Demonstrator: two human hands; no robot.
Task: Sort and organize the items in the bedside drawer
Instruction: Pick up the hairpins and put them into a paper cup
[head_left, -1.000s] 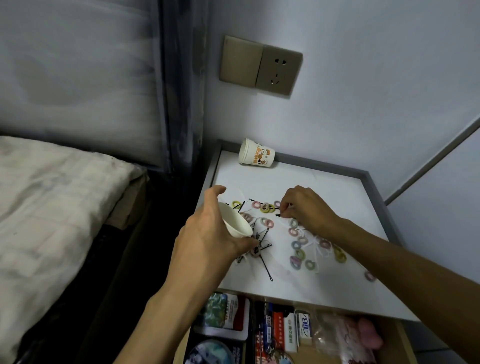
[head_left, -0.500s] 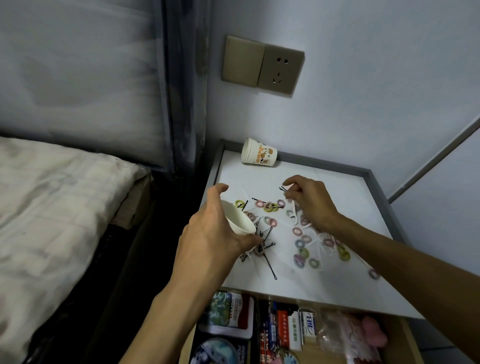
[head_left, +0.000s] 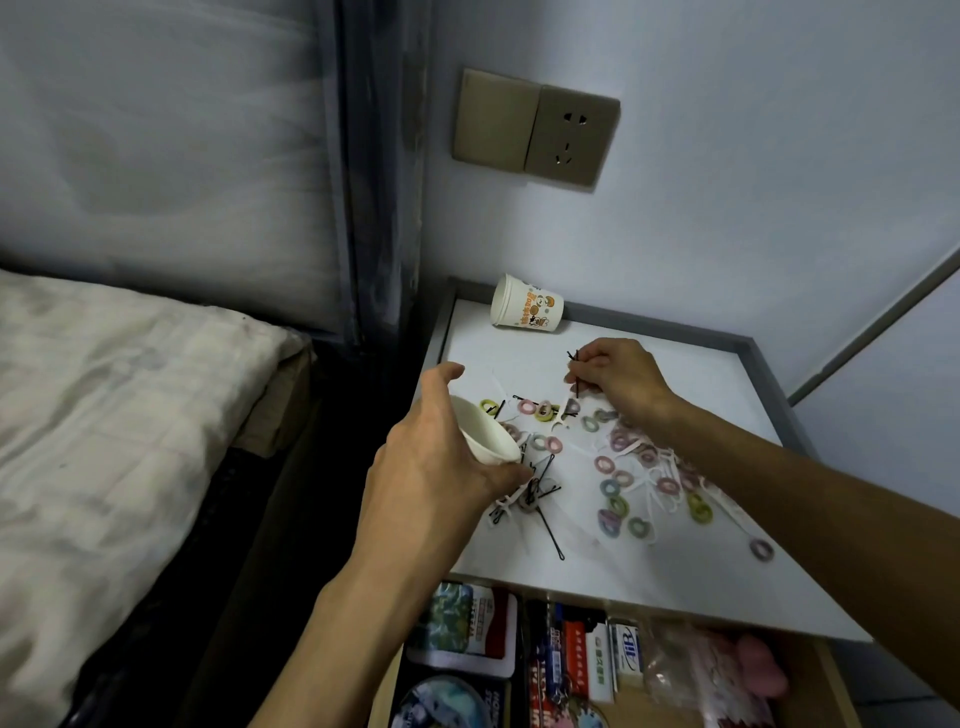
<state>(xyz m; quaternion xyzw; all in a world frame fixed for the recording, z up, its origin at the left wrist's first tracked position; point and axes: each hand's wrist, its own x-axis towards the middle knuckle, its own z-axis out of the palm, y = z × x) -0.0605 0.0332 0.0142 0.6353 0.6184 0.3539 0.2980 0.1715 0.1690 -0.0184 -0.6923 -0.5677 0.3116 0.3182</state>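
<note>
The left hand (head_left: 431, 457), in the middle of the frame, is curled round a small plain white cup (head_left: 485, 431) and holds it tilted above the white surface (head_left: 649, 577) of the bedside cabinet, its mouth turned toward the upper left. Thumb and fingers wrap the cup's sides. Just right of centre the right hand (head_left: 618, 379) pinches a few thin black hairpins (head_left: 575, 371) between thumb and fingertips; their ends stick out above and below the pinch, raised a little off the surface.

Under and between the two hands lies the scatter being sorted: more loose black pins (head_left: 540, 488) in a crossed heap just below the white cup, and small coloured hair ties (head_left: 618, 506) — pink, green, yellow, mauve — spread across the centre and right of the surface, mixed with white strips I cannot identify. One tie (head_left: 761, 549) lies apart near the right edge.

At the back of the surface, against the raised grey rim, a printed paper cup (head_left: 527, 310) lies on its side. At the lower edge of the frame the drawer (head_left: 831, 691) stands open, packed with small boxes (head_left: 582, 660), a tin (head_left: 462, 629) and a clear bag (head_left: 691, 670) with something pink inside.

A wall socket (head_left: 537, 127) sits in the upper centre — a bed (head_left: 104, 415) fills the left.
</note>
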